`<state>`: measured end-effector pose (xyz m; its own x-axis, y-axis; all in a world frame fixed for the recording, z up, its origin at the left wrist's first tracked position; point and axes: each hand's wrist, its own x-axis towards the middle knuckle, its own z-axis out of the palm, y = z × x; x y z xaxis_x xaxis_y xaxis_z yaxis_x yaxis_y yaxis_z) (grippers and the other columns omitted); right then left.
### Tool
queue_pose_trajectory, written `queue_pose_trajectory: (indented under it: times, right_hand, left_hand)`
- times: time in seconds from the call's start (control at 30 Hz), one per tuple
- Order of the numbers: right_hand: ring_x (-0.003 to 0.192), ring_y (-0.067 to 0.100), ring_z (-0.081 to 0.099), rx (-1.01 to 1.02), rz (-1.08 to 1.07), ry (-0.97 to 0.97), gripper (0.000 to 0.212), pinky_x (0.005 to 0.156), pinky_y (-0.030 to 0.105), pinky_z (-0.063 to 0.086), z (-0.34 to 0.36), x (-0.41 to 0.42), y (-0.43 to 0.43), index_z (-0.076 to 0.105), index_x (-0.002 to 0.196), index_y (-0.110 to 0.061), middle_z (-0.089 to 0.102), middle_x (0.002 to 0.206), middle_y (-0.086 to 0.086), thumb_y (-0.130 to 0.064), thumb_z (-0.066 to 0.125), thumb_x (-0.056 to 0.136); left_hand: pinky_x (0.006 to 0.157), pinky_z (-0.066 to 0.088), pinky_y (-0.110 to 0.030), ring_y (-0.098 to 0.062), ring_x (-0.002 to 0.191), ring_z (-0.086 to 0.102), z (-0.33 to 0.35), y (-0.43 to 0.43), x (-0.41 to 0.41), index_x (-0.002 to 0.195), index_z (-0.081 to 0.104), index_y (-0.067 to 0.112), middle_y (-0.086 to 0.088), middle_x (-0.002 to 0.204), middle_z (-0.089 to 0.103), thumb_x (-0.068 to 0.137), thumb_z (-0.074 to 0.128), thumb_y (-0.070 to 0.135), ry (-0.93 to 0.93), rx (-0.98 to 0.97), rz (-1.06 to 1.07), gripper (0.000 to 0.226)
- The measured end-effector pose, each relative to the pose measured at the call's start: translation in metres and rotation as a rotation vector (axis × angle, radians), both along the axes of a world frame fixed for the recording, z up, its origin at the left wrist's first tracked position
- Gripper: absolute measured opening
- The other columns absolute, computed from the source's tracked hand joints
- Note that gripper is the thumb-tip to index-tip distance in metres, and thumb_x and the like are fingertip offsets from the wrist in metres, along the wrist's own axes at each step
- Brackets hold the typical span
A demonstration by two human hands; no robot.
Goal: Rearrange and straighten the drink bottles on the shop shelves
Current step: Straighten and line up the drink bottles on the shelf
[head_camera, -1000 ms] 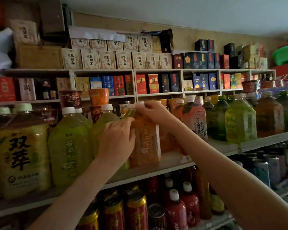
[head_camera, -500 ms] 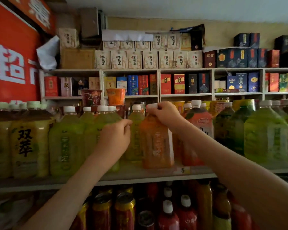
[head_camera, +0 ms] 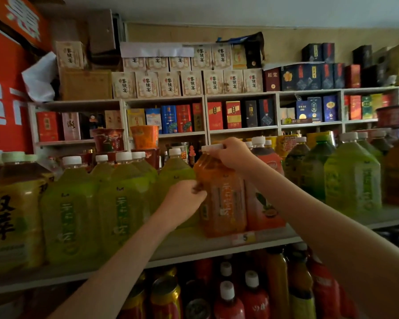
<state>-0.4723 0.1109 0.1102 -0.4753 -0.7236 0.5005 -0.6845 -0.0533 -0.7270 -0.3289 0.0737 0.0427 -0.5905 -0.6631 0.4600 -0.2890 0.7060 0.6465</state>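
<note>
A large orange drink bottle (head_camera: 224, 203) with a white cap stands near the front edge of the middle shelf (head_camera: 194, 247). My right hand (head_camera: 233, 155) grips its neck and cap from above. My left hand (head_camera: 182, 203) holds the bottle's left side at label height, fingers curled against it. Green tea bottles (head_camera: 122, 203) line the shelf to its left. A red-labelled bottle (head_camera: 265, 203) stands directly behind and to the right of it.
More green and dark bottles (head_camera: 352, 180) fill the shelf on the right, yellow bottles (head_camera: 12, 215) the far left. Red bottles and cans (head_camera: 228, 295) pack the shelf below. Boxed goods (head_camera: 171, 84) and noodle cups (head_camera: 145, 137) sit on the upper shelves. A yellow price tag (head_camera: 244, 237) marks the shelf edge.
The view has swung left and closer. My left hand has moved from the green bottle's side onto the orange bottle's left side. My right hand keeps its grip on the cap.
</note>
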Motion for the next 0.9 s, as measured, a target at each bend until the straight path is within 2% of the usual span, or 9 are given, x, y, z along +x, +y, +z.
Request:
queue_pose_trajectory:
  times: [0.1,0.2,0.3,0.37,0.47,0.57,0.7,0.83,0.9]
  right_hand:
    - [0.053,0.005,0.047,-0.02,-0.034,0.027,0.023,0.04,0.011,0.038,-0.006,0.001,0.001,0.048,0.074,-0.016,0.05,0.067,-0.002,-0.023,0.05,0.096]
    - [0.052,0.005,0.048,-0.059,-0.059,0.041,0.024,0.037,0.01,0.038,-0.009,0.004,0.002,0.053,0.073,-0.014,0.051,0.066,-0.001,-0.021,0.05,0.096]
    - [0.059,0.007,0.053,-0.046,-0.092,0.098,0.018,0.046,0.015,0.041,-0.01,0.01,0.007,0.057,0.082,-0.012,0.057,0.076,0.002,-0.024,0.052,0.095]
    - [0.072,0.01,0.058,-0.058,-0.114,0.15,0.016,0.054,0.016,0.043,-0.015,0.014,0.014,0.058,0.098,-0.011,0.06,0.088,0.001,-0.025,0.057,0.092]
    - [0.093,0.014,0.057,-0.156,-0.125,0.228,0.035,0.065,0.015,0.043,-0.028,0.027,0.036,0.05,0.125,-0.011,0.057,0.103,-0.002,-0.02,0.058,0.091]
    - [0.108,0.02,0.057,-0.253,-0.156,0.389,0.041,0.079,0.02,0.042,-0.048,0.036,0.071,0.049,0.129,-0.01,0.061,0.119,0.006,-0.005,0.053,0.089]
    - [0.107,0.02,0.058,-0.237,-0.284,0.312,0.037,0.089,0.033,0.048,-0.088,0.017,0.125,0.056,0.122,-0.013,0.063,0.117,0.004,-0.003,0.052,0.087]
    - [0.109,0.016,0.057,-0.133,-0.44,0.232,0.034,0.088,0.022,0.043,-0.112,-0.013,0.168,0.056,0.124,-0.014,0.063,0.119,0.001,-0.012,0.054,0.09]
    - [0.113,0.017,0.056,-0.089,-0.519,0.186,0.038,0.09,0.021,0.041,-0.116,-0.032,0.185,0.055,0.127,-0.013,0.062,0.122,0.003,-0.014,0.056,0.09]
  left_hand:
    - [0.071,0.051,-0.025,-0.016,0.085,0.066,-0.005,-0.003,-0.003,0.098,0.069,0.015,-0.001,0.091,0.071,0.094,0.053,0.017,0.01,-0.013,-0.001,0.016]
    - [0.072,0.051,-0.022,-0.01,0.084,0.065,-0.008,-0.007,-0.002,0.099,0.069,0.018,0.003,0.091,0.07,0.094,0.053,0.017,0.025,-0.029,-0.007,0.017]
    - [0.062,0.045,-0.014,-0.005,0.081,0.062,-0.008,-0.005,-0.003,0.097,0.064,0.023,0.009,0.091,0.067,0.094,0.053,0.019,0.022,-0.053,0.017,0.013]
    - [0.059,0.042,-0.01,-0.004,0.08,0.06,-0.01,0.006,-0.004,0.115,0.058,0.022,0.009,0.1,0.063,0.094,0.053,0.022,0.048,-0.149,0.102,0.021]
    - [0.089,0.04,-0.016,-0.012,0.111,0.053,-0.019,0.028,-0.008,0.131,0.047,0.017,0.003,0.124,0.055,0.089,0.059,0.02,0.265,-0.523,0.148,0.044]
    - [0.099,0.034,-0.017,-0.015,0.116,0.046,-0.032,0.049,-0.024,0.125,0.05,0.007,-0.008,0.122,0.055,0.084,0.061,0.002,0.441,-0.654,-0.04,0.042]
    - [0.093,0.041,-0.021,-0.008,0.106,0.047,-0.057,0.078,-0.061,0.119,0.052,0.009,-0.006,0.113,0.058,0.091,0.045,0.017,0.531,-0.579,-0.248,0.03]
    - [0.092,0.048,-0.037,-0.017,0.109,0.053,-0.073,0.103,-0.094,0.123,0.05,0.01,-0.005,0.117,0.056,0.094,0.048,0.009,0.386,-0.409,-0.388,0.029]
    - [0.092,0.046,-0.031,-0.016,0.11,0.053,-0.073,0.112,-0.107,0.126,0.049,0.013,-0.002,0.121,0.054,0.094,0.049,0.011,0.323,-0.306,-0.407,0.032]
